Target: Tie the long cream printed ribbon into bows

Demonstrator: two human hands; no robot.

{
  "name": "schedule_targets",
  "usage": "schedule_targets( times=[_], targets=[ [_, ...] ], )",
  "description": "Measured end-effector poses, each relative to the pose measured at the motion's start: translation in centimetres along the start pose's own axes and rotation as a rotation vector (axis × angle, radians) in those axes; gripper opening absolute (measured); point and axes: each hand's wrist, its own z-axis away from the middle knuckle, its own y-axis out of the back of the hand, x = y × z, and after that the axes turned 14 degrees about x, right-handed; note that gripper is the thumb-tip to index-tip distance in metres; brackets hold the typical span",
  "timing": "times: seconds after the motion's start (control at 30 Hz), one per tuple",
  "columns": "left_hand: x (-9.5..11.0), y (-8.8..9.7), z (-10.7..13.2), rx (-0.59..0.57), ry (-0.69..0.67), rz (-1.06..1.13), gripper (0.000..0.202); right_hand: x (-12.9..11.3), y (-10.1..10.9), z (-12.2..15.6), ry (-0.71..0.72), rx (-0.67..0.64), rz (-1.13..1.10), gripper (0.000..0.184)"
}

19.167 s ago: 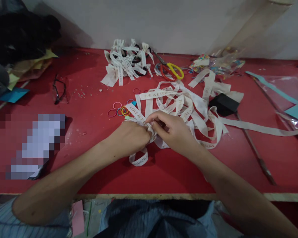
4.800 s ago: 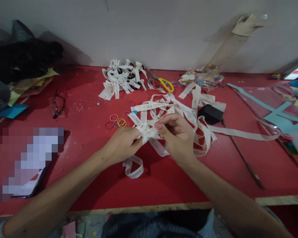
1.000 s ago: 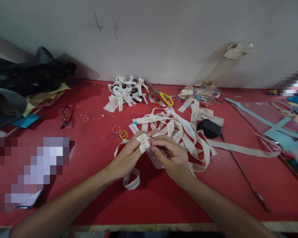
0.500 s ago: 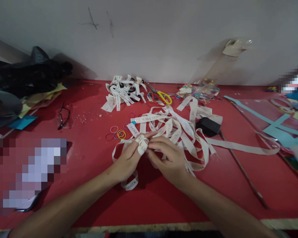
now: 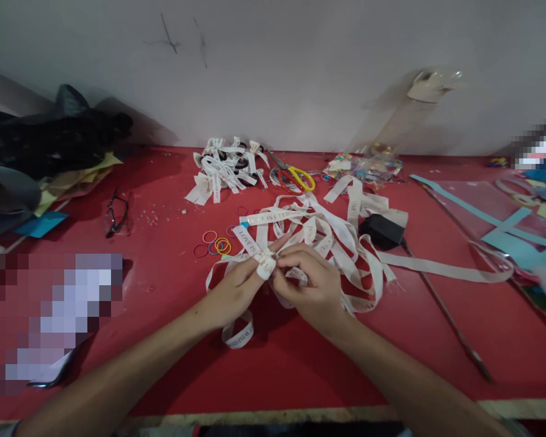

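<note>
Both of my hands meet at the middle of a red table. A cream printed ribbon is wound round the extended fingers of my left hand. My right hand pinches that ribbon wrap with its fingers closed. The ribbon runs on into a loose tangle of the same ribbon behind my hands, and a loop of it hangs below my left wrist.
A heap of finished ribbon bows lies at the back, beside scissors with red and yellow handles. Small coloured elastic rings, eyeglasses, a black block, a thin stick and blue paper strips lie around.
My right hand's fingers have closed in on the ribbon wrap on my left fingers over the last second. The hands stay in the same place.
</note>
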Motion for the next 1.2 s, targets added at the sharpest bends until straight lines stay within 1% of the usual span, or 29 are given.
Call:
schedule_targets(
  times=[0.17,0.27,0.33,0.4,0.47,0.5,0.57,0.6,0.67,0.73,0.83,0.93,1.03,1.2],
  targets=[
    [0.1,0.2,0.3,-0.045,0.023,0.022,0.041,0.0,0.0,0.1,-0.007,-0.013,-0.017,0.017],
    [0.1,0.2,0.3,-0.037,0.094,0.088,0.039,-0.1,0.0,-0.1,-0.03,0.0,0.0,0.016],
    [0.4,0.1,0.3,-0.044,0.171,0.175,0.041,0.0,0.1,-0.3,-0.041,-0.001,0.02,0.014],
    [0.7,-0.1,0.1,-0.099,0.268,0.283,0.045,0.1,0.3,-0.5,-0.039,-0.013,0.033,0.015],
    [1.0,-0.2,-0.1,-0.199,0.371,0.366,0.048,0.4,0.4,-0.7,-0.02,-0.027,0.04,0.015],
    [1.1,-0.1,-0.2,-0.235,0.401,0.4,0.048,0.5,0.4,-0.8,-0.008,-0.032,0.041,0.015],
    [0.9,0.0,-0.3,-0.272,0.448,0.472,0.045,0.7,0.4,-0.9,0.003,-0.033,0.046,0.015],
    [0.7,0.0,-0.3,-0.268,0.469,0.512,0.043,0.7,0.4,-0.9,0.002,-0.032,0.05,0.015],
    [0.4,0.2,-0.2,-0.253,0.497,0.563,0.039,0.8,0.4,-0.9,-0.006,-0.03,0.059,0.014],
    [0.3,0.3,-0.1,-0.247,0.53,0.569,0.038,0.8,0.4,-0.9,-0.012,-0.032,0.07,0.013],
    [0.6,0.5,0.0,-0.258,0.562,0.546,0.04,0.6,0.4,-0.9,0.033,-0.037,0.076,0.013],
    [0.7,0.6,0.0,-0.297,0.548,0.554,0.041,0.4,0.4,-0.9,0.107,-0.061,0.039,0.014],
    [0.6,0.6,0.1,-0.342,0.535,0.568,0.046,0.3,0.4,-0.8,0.108,-0.077,-0.004,0.014],
    [-0.1,0.6,0.0,-0.407,0.558,0.578,0.048,0.5,0.3,-0.6,0.104,-0.013,0.023,0.016]
  ],
)
